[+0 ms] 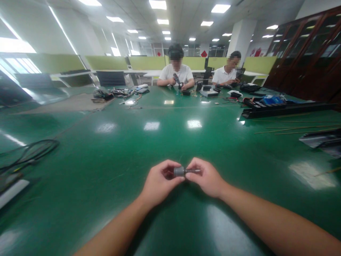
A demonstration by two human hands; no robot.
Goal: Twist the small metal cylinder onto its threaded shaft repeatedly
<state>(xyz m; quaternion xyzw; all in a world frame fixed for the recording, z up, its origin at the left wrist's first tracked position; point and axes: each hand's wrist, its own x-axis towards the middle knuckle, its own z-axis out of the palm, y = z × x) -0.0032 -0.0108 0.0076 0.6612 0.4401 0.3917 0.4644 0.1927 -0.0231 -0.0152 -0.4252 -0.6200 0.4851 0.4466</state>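
Observation:
Just above the green table, both hands meet at a small grey metal cylinder with a thin dark shaft [179,171]. The thumb and fingers of my left hand [159,183] close around its wide cylindrical end. From the other side, my right hand [207,179] pinches the narrow shaft, whose tip shows past the fingers. The piece lies roughly level, pointing left to right. Its exact kind is too small to tell, and the fingers hide part of it.
The glossy green table [128,142] stretches ahead. Black cables [34,153] lie at left. At right are thin rods [298,127], a long black channel [282,110] and metal parts [322,140]. Two people in white shirts sit across, among tools and electronic parts [124,92].

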